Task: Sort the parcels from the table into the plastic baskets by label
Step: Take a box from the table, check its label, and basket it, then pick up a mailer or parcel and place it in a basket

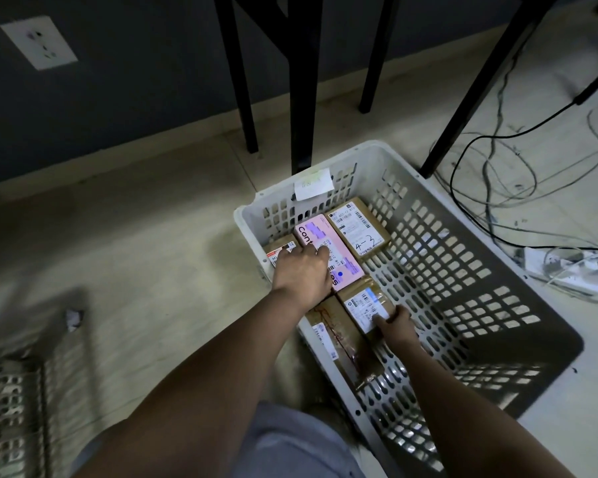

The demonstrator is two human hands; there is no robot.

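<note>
Parcels in basket, both hands touching them

Labelled parcels flat inside grey basket

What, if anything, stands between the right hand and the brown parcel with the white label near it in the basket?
Nothing visible does. The right hand already touches the near edge of the brown parcel inside the white basket. The left hand rests farther back on the pink parcel, away from that contact.
</note>
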